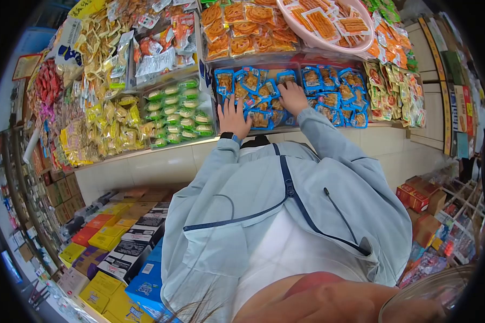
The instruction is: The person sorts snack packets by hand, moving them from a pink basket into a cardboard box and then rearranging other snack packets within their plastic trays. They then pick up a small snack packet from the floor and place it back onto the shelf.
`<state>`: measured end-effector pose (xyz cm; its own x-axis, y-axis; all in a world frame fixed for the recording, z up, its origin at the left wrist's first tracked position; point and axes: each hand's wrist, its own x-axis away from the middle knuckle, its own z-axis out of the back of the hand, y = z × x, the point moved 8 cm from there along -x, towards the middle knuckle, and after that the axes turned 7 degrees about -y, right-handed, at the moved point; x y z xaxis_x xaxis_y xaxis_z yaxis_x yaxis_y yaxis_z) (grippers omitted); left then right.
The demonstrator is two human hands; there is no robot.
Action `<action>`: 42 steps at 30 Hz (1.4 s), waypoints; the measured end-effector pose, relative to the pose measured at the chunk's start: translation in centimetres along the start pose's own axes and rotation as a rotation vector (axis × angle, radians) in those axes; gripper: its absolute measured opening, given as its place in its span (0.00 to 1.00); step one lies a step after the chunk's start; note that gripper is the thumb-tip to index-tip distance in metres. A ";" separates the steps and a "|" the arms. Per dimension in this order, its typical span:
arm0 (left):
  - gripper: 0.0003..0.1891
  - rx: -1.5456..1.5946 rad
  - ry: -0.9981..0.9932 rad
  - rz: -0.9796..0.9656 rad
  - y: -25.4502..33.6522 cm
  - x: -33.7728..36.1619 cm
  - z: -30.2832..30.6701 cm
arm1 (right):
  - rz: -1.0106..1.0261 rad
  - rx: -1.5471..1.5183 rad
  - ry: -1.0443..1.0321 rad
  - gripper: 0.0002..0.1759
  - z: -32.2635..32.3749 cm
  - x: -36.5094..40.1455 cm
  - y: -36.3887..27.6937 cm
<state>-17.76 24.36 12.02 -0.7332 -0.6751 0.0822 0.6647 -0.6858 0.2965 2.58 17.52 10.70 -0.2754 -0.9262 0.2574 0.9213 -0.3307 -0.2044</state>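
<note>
My left hand (234,118), with a dark watch on its wrist, lies with fingers spread at the left edge of a bin of blue-edged snack packets (249,79). Its fingertips touch the packets and hold nothing that I can see. Farther right, my right hand (293,99) reaches over the same bin, fingers apart and slightly bent onto the packets. Brown food shows through the clear middles of the packets. Between the hands, more blue packets (261,119) lie in rough rows.
Left of the bin is a tray of green-and-white packets (180,113). A second bin of blue packets (334,97) adjoins on the right. Behind stand flat orange snack packs (242,29) and a pink basket (290,28). Stacked boxes (108,234) fill the lower left.
</note>
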 end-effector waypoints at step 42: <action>0.37 -0.045 0.003 -0.013 0.2 0.1 -0.1 | 0.102 -0.191 0.061 0.37 -2.7 6.3 -5.0</action>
<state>-17.64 24.14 12.00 -0.7411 -0.6671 0.0755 0.6611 -0.7057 0.2547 -4.47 12.85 10.83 -0.2046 -0.9640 0.1697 0.8782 -0.2574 -0.4032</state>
